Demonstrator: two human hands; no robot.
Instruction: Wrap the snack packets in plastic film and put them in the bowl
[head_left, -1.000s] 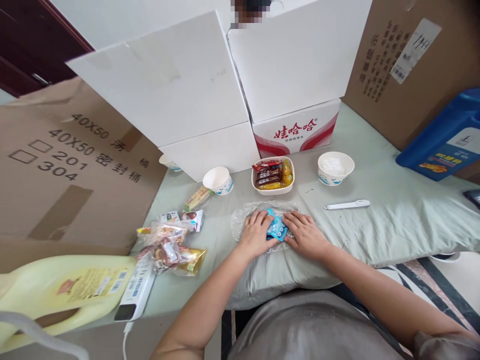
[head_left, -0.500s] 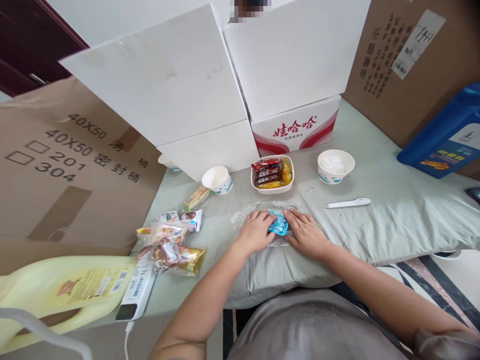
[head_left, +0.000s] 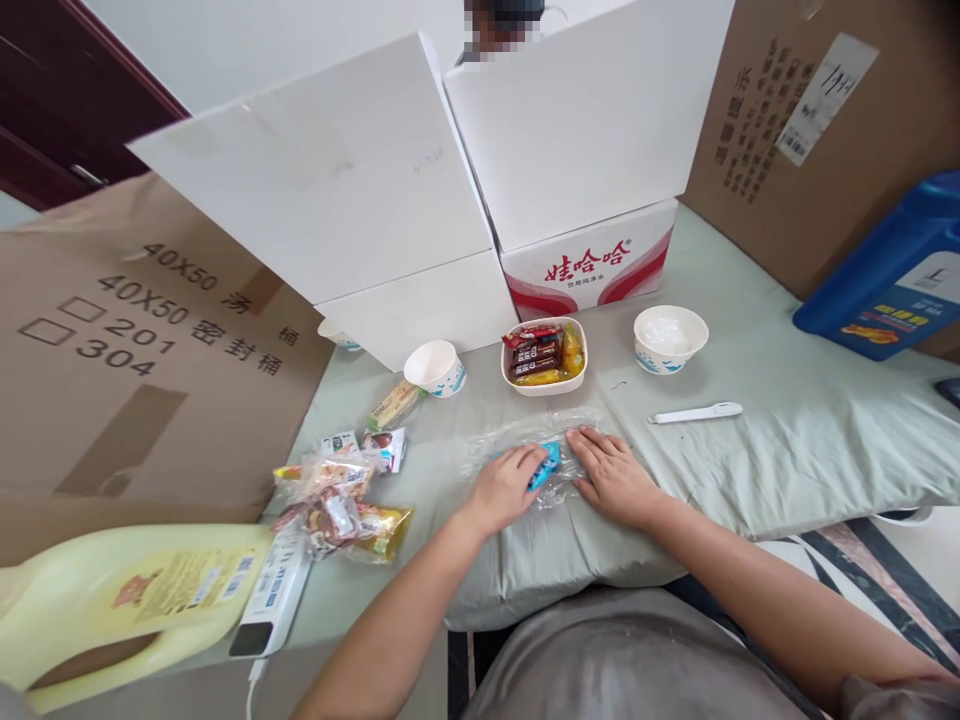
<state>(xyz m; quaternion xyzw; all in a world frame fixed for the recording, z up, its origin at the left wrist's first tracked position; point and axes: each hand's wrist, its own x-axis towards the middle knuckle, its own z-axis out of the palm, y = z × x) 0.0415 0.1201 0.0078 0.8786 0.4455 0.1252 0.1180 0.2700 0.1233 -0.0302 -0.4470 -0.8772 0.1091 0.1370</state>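
My left hand point(head_left: 508, 488) is closed over a small blue packet point(head_left: 547, 466), its fingers curled on the packet's left part and hiding some of it. Clear plastic wrap point(head_left: 555, 492) lies spread and crinkled beneath the packet. My right hand point(head_left: 616, 474) rests flat on the right side of that wrap, fingers stretched out, holding nothing. Just beyond both hands stands a white bowl point(head_left: 549, 387) filled with red, brown and yellow wrapped snacks point(head_left: 536, 357).
Two paper bowls point(head_left: 436, 369) point(head_left: 670, 340) flank the snack bowl. A white cutter point(head_left: 695, 412) lies to the right. Several snack packs point(head_left: 345, 490) are heaped at left, near a yellow jug point(head_left: 187, 575) and a power bank point(head_left: 271, 590). White boxes point(head_left: 416, 305) and a blue bottle point(head_left: 892, 270) stand behind.
My left hand has closed further over the blue packet, which has shifted slightly left and turned, so less of it shows. The right hand stays flat on the plastic wrap.
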